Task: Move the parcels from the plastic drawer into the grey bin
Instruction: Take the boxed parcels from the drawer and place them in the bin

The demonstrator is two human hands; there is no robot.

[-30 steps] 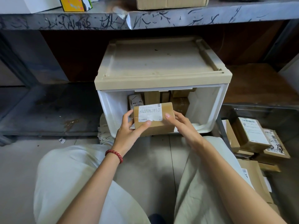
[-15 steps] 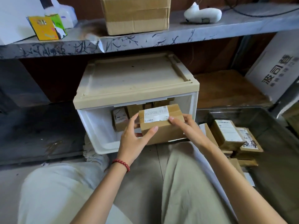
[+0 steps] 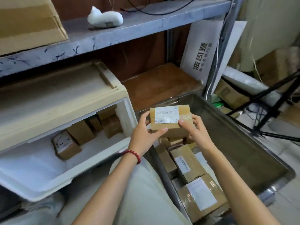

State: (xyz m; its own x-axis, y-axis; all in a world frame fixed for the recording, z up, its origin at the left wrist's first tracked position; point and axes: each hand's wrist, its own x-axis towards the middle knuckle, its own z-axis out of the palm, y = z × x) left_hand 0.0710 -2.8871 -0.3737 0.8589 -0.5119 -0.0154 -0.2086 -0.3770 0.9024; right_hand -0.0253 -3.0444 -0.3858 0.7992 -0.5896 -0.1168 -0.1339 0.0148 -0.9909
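The parcel (image 3: 168, 122) was up in the air, out of the plastic drawer (image 3: 32, 176) and over the grey bin (image 3: 235, 143). Its white label (image 3: 165, 116) faced up. Its long side ran from left to right, from one hand to the other.

The left hand (image 3: 144, 135) gripped the left end and the right hand (image 3: 194, 132) gripped the right end, with fingers and thumbs curled round the box. Both hands were just as near to it, so 2 hands carried 1 box.

Right under the parcel was the heap of boxes (image 3: 188, 163) along the left side of the bin. The bare floor of the bin was to the right of the hands.

I think the next move was to let it down onto the heap, or a bit to the right.

A few more boxes (image 3: 66, 145) were in the drawer, well to the left, and the left hand was nearer to them.
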